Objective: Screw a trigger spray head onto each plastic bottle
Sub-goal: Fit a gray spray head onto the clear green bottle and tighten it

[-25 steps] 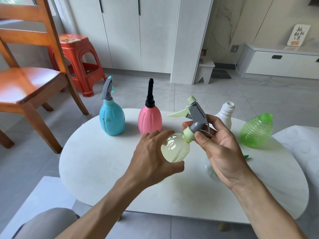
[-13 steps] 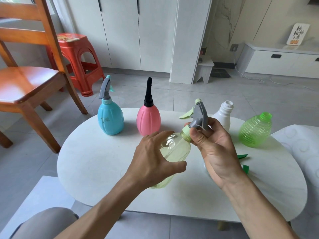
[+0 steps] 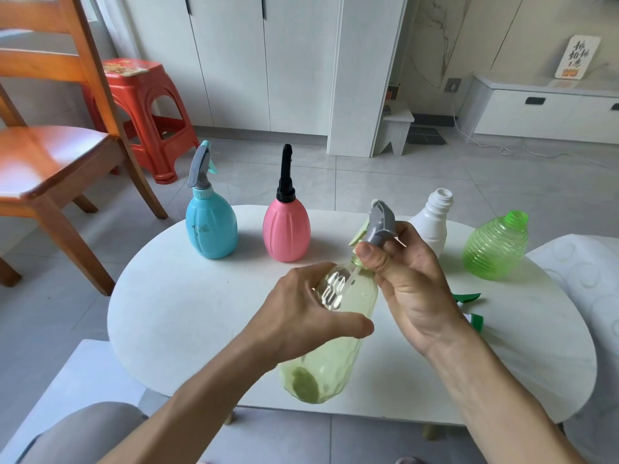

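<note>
yellow bottle (image 3: 338, 329) tipped upright, hands gripping — head (image 3: 380, 226) turned

A home living room: a wooden chair (image 3: 50, 155), a red plastic stool (image 3: 147, 108), white cupboards (image 3: 268, 61), a low drawer cabinet (image 3: 549, 112) and grey floor tiles (image 3: 402, 182) surround the white surface (image 3: 187, 313).

Pale yellow-green see-through bottle (image 3: 330, 346) with grey trigger head (image 3: 382, 226). Blue bottle (image 3: 211, 226), grey head. Pink ribbed bottle (image 3: 286, 229), black head. Plain white bottle (image 3: 432, 226). Bright green ridged bottle (image 3: 494, 249). White table (image 3: 187, 296).
</note>
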Action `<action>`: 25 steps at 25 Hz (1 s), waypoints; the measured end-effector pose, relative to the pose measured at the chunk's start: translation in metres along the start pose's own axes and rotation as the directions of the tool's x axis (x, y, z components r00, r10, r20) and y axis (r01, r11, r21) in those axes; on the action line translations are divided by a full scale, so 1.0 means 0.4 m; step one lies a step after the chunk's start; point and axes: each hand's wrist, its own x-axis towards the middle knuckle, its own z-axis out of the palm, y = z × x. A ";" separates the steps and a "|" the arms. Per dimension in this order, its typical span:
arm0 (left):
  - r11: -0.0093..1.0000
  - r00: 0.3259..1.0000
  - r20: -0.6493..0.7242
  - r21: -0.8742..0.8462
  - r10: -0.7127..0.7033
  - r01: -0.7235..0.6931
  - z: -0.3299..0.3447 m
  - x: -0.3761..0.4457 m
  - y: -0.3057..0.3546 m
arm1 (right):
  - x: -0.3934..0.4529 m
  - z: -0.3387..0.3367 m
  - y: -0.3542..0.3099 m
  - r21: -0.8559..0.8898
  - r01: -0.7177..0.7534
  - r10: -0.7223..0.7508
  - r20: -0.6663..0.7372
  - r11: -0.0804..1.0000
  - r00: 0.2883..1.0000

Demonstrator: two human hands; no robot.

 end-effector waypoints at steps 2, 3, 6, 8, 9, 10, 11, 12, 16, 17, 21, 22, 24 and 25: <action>0.964 0.981 -0.178 0.265 0.078 -0.028 0.015 -0.003 -0.010 | -0.001 0.009 0.009 -0.088 0.004 -0.012 -0.086 0.996 0.996; 0.908 0.957 -0.249 0.418 0.148 -0.032 0.023 -0.005 -0.013 | -0.002 0.015 0.015 -0.139 0.004 -0.025 -0.147 0.990 0.989; 0.830 0.918 -0.314 0.556 0.244 -0.031 0.035 0.000 -0.016 | -0.011 0.032 0.020 -0.148 -0.016 -0.023 -0.260 0.989 0.965; 0.841 0.916 -0.325 0.541 0.234 -0.022 0.028 0.009 -0.014 | -0.015 0.033 0.014 -0.062 -0.029 0.012 -0.262 0.998 0.965; 0.846 0.916 -0.331 0.533 0.228 -0.018 0.024 0.012 -0.015 | -0.017 0.031 0.009 -0.034 -0.038 0.029 -0.249 0.999 0.968; 0.850 0.913 -0.338 0.527 0.226 -0.015 0.021 0.014 -0.017 | -0.019 0.028 0.003 -0.030 -0.050 0.041 -0.229 0.998 0.972; 0.852 0.911 -0.344 0.523 0.229 -0.017 0.018 0.014 -0.017 | -0.022 0.027 -0.003 -0.044 -0.058 0.047 -0.206 0.997 0.977; 0.852 0.909 -0.345 0.523 0.235 -0.022 0.018 0.013 -0.016 | -0.023 0.027 -0.006 -0.060 -0.061 0.049 -0.186 0.996 0.981; 0.840 0.905 -0.336 0.541 0.261 -0.041 0.023 0.008 -0.018 | -0.020 0.028 -0.005 -0.073 -0.078 0.062 -0.203 0.994 0.977; 0.836 0.905 -0.334 0.547 0.265 -0.043 0.025 0.008 -0.020 | -0.019 0.028 -0.004 -0.075 -0.085 0.068 -0.208 0.994 0.976; 0.857 0.914 -0.329 0.514 0.236 -0.036 0.018 0.012 -0.022 | -0.016 0.022 -0.004 -0.046 -0.103 0.094 -0.179 0.994 0.979; 0.869 0.919 -0.327 0.493 0.222 -0.035 0.016 0.013 -0.020 | -0.016 0.020 -0.005 -0.036 -0.108 0.101 -0.166 0.993 0.981; 0.883 0.926 -0.316 0.468 0.208 -0.038 0.014 0.014 -0.016 | -0.015 0.015 -0.011 -0.026 -0.115 0.110 -0.152 0.993 0.982; 0.884 0.927 -0.309 0.466 0.212 -0.047 0.014 0.014 -0.015 | -0.014 0.012 -0.014 -0.036 -0.117 0.111 -0.151 0.992 0.982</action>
